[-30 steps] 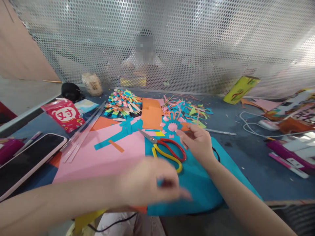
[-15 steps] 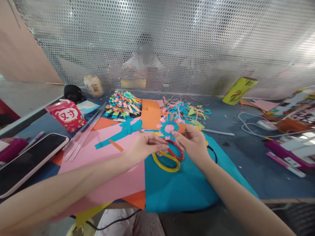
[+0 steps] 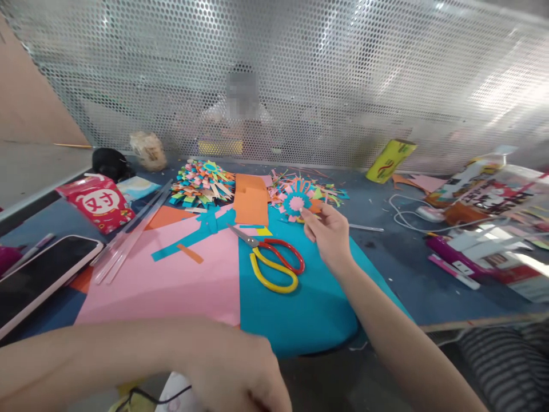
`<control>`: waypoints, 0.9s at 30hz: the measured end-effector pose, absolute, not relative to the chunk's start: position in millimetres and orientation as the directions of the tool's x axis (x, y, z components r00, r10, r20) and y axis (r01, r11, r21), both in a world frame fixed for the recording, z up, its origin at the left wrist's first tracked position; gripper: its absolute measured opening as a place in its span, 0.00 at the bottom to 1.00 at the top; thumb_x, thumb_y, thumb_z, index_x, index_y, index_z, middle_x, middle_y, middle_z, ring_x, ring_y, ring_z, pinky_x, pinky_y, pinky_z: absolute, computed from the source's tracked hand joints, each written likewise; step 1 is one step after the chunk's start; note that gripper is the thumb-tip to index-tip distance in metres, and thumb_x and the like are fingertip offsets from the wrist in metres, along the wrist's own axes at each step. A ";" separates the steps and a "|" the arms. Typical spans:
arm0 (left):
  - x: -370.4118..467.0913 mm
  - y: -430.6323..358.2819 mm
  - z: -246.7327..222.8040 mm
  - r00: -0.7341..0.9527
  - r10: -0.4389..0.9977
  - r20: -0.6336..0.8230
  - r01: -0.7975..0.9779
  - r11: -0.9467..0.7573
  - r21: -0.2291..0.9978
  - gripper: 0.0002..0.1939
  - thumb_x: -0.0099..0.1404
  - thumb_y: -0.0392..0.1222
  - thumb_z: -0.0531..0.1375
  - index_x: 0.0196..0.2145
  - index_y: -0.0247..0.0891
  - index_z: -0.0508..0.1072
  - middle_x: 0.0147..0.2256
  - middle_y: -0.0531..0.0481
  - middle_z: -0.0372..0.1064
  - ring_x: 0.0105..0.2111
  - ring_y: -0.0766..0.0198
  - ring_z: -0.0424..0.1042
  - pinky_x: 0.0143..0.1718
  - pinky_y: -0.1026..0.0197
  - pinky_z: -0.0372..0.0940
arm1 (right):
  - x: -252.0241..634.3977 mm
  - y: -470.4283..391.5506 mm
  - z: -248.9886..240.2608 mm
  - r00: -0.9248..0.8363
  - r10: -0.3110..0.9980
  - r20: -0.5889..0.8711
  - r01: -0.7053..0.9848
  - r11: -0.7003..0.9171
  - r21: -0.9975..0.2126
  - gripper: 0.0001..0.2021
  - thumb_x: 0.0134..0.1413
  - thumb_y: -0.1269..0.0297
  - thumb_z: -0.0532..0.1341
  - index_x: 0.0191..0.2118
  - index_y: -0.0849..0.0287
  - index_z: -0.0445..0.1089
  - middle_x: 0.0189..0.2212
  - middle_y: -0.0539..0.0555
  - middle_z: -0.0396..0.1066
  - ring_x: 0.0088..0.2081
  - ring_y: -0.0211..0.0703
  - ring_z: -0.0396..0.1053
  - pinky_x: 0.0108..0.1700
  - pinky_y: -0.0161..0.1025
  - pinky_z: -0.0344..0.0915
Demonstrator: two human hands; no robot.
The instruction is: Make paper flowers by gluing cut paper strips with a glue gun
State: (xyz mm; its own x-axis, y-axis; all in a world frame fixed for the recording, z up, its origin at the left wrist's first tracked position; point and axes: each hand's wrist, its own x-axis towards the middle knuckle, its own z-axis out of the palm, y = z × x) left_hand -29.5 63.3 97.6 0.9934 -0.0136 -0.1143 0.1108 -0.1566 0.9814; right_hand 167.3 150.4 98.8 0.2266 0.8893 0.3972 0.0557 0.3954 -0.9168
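A paper flower [image 3: 295, 203] with a pink centre and blue fringe is held upright by my right hand [image 3: 328, 232], its fingers pinched at the flower's lower right. My left hand [image 3: 238, 369] is low at the front edge, blurred, its fingers pointing down and mostly hidden. Between the hands, scissors [image 3: 274, 266] with red and yellow handles lie on the blue sheet [image 3: 295, 320]. To their left is a pink sheet [image 3: 171, 292] with blue strips [image 3: 184, 240] and an orange strip [image 3: 190, 253] on it. A folded orange paper [image 3: 251, 203] lies behind the scissors.
Fringed paper pieces [image 3: 201, 184] are piled at the back. On the left are a phone [image 3: 47, 280], clear sticks [image 3: 132, 234] and a red packet [image 3: 96, 201]. At right stand a yellow roll [image 3: 390, 161], a white cable [image 3: 403, 223] and a purple glue gun [image 3: 450, 254]. A mesh panel [image 3: 300, 80] stands behind.
My left hand has left the flower and scissors and moved down toward the front edge. My right hand still holds the flower. The view has shifted slightly right.
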 end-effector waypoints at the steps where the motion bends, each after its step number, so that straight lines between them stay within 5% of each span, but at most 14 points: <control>1: -29.9 69.1 101.8 0.981 0.027 -0.190 0.191 -0.102 0.976 0.06 0.57 0.39 0.56 0.24 0.38 0.70 0.21 0.53 0.67 0.21 0.66 0.68 0.22 0.67 0.59 | 166.7 150.2 98.8 0.212 0.896 0.390 0.043 0.390 -0.920 0.19 0.38 0.53 0.69 0.22 0.57 0.60 0.16 0.42 0.59 0.11 0.25 0.50 0.12 0.30 0.43; 4: -30.1 96.8 107.5 0.852 0.450 -0.268 0.258 0.086 0.962 0.11 0.58 0.48 0.59 0.28 0.37 0.68 0.24 0.51 0.71 0.23 0.65 0.70 0.25 0.64 0.63 | 165.4 149.6 98.8 0.168 0.914 0.370 0.007 0.374 -0.927 0.20 0.37 0.51 0.69 0.22 0.57 0.60 0.17 0.43 0.61 0.11 0.25 0.49 0.12 0.30 0.42; 6: -29.9 117.6 103.0 0.557 0.829 -0.039 0.200 -0.089 0.976 0.18 0.48 0.50 0.68 0.28 0.37 0.66 0.24 0.53 0.70 0.23 0.67 0.68 0.24 0.66 0.62 | 164.7 149.5 98.9 0.148 0.922 0.356 -0.011 0.362 -0.932 0.19 0.38 0.50 0.69 0.23 0.57 0.61 0.17 0.43 0.62 0.11 0.25 0.49 0.12 0.30 0.43; 8: -28.2 134.6 95.9 0.395 0.913 0.098 0.184 -0.183 0.966 0.26 0.43 0.49 0.71 0.36 0.36 0.68 0.33 0.48 0.72 0.31 0.64 0.71 0.30 0.64 0.64 | 163.4 149.8 98.5 0.129 0.931 0.341 -0.020 0.346 -0.938 0.19 0.38 0.50 0.68 0.23 0.58 0.62 0.16 0.42 0.61 0.11 0.25 0.49 0.12 0.30 0.43; 12: -13.9 152.7 90.1 0.431 0.892 0.133 0.010 -0.151 0.988 0.26 0.46 0.47 0.70 0.42 0.36 0.71 0.44 0.43 0.72 0.36 0.61 0.72 0.38 0.59 0.67 | 159.3 151.0 95.7 0.093 0.946 0.310 -0.020 0.313 -0.949 0.19 0.35 0.50 0.69 0.22 0.58 0.63 0.13 0.41 0.57 0.10 0.25 0.48 0.12 0.30 0.43; 17: 15.0 155.4 95.6 0.432 0.901 -0.027 -0.135 0.094 0.986 0.19 0.41 0.46 0.72 0.28 0.32 0.72 0.25 0.51 0.72 0.22 0.70 0.68 0.23 0.66 0.60 | 161.1 152.4 93.6 0.104 0.946 0.306 -0.001 0.308 -0.951 0.19 0.36 0.49 0.69 0.24 0.58 0.64 0.13 0.41 0.58 0.11 0.26 0.48 0.12 0.31 0.44; 22: 25.5 125.5 97.7 0.594 0.802 -0.064 -0.103 0.154 0.983 0.15 0.47 0.48 0.69 0.24 0.34 0.74 0.19 0.52 0.70 0.18 0.72 0.65 0.22 0.67 0.61 | 169.3 155.3 95.0 0.192 0.920 0.342 0.039 0.341 -0.939 0.18 0.39 0.50 0.67 0.24 0.57 0.61 0.17 0.42 0.61 0.12 0.26 0.49 0.13 0.31 0.46; 25: 18.5 88.8 98.3 0.839 0.543 0.008 -0.026 0.026 0.999 0.14 0.54 0.51 0.64 0.25 0.36 0.76 0.23 0.49 0.73 0.24 0.64 0.72 0.23 0.65 0.64 | 171.9 156.9 95.3 0.215 0.910 0.354 0.083 0.345 -0.935 0.17 0.41 0.51 0.66 0.25 0.58 0.62 0.14 0.41 0.57 0.12 0.27 0.49 0.14 0.31 0.46; 27: 11.2 63.3 96.6 0.977 0.206 0.055 -0.013 -0.197 0.980 0.12 0.59 0.50 0.61 0.33 0.39 0.77 0.32 0.47 0.74 0.35 0.59 0.74 0.32 0.62 0.69 | 172.7 157.4 95.6 0.223 0.904 0.365 0.118 0.346 -0.931 0.17 0.41 0.51 0.66 0.25 0.58 0.62 0.13 0.41 0.56 0.12 0.27 0.50 0.14 0.31 0.46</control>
